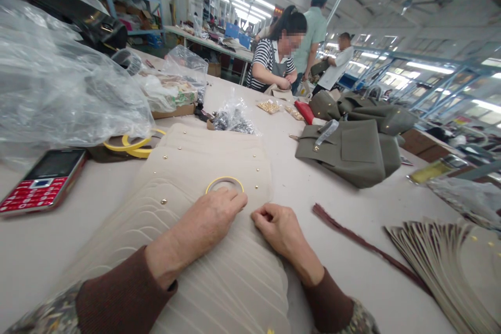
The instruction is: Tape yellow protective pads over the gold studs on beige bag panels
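A fanned stack of beige bag panels [219, 154] with small gold studs lies on the table before me. Over its upper part, my left hand [211, 224] is closed on a roll of tape [224, 178] with a yellow rim; the lower part of the roll is hidden by the fingers. Close to it, my right hand [279, 227] makes a pinch at the right edge of the panels. Whatever lies between its thumb and finger is too small to make out.
A red phone [41, 182], yellow tape rings [136, 152] and plastic wrapping [66, 78] are at left. Grey-green bags [338, 148], a dark red strip [364, 242] and fanned beige pieces [442, 266] lie at right. Across the table, a person [274, 57] handles a beige piece.
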`<state>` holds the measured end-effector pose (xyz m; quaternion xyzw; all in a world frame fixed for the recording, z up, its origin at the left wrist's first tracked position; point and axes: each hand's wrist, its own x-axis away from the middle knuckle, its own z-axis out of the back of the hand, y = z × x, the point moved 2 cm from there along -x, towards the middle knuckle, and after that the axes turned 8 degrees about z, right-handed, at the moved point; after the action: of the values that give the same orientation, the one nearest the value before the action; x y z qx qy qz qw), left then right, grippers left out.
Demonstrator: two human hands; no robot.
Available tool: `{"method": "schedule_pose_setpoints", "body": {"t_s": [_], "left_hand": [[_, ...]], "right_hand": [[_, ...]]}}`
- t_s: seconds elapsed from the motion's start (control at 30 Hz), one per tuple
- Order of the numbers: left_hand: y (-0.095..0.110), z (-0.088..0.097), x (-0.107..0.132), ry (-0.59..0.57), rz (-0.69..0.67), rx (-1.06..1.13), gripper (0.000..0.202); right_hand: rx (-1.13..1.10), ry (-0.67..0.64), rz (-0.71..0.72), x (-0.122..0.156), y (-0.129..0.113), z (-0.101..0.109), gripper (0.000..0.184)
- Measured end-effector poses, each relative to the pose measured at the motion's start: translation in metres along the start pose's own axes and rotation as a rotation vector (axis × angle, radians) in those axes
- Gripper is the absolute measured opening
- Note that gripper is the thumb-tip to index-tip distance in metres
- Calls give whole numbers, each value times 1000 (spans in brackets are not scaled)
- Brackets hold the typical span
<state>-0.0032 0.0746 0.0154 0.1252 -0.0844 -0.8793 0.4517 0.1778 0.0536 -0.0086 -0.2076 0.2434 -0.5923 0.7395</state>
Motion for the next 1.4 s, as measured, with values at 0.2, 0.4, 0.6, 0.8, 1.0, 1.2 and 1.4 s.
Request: {"method": "schedule_pose_setpoints", "body": {"t_s": [0.2,0.4,0.6,0.8,1.0,1.2,1.4], "left_hand": [[-2,-7,-1,103,-25,230,17],[-2,-10,-1,119,-21,250,23],[1,-13,1,29,15,236,25],[2,-10,1,-3,7,223,12],[0,-7,-3,36,76,243,12],[5,-3,-4,119,46,186,17],[10,-4,-1,171,7,145,18]], "right_hand": [[-273,-96,23,3,1,10,29],[-353,257,272,2,-9,10,18],[-214,250,429,1,-20,6,17],[-32,282,472,1,-19,2,19],[-68,322,347,-5,-22,1,16],[-675,152,-169,-13,-25,-4,14],[-879,233,-347,-21,0,0,21]]}}
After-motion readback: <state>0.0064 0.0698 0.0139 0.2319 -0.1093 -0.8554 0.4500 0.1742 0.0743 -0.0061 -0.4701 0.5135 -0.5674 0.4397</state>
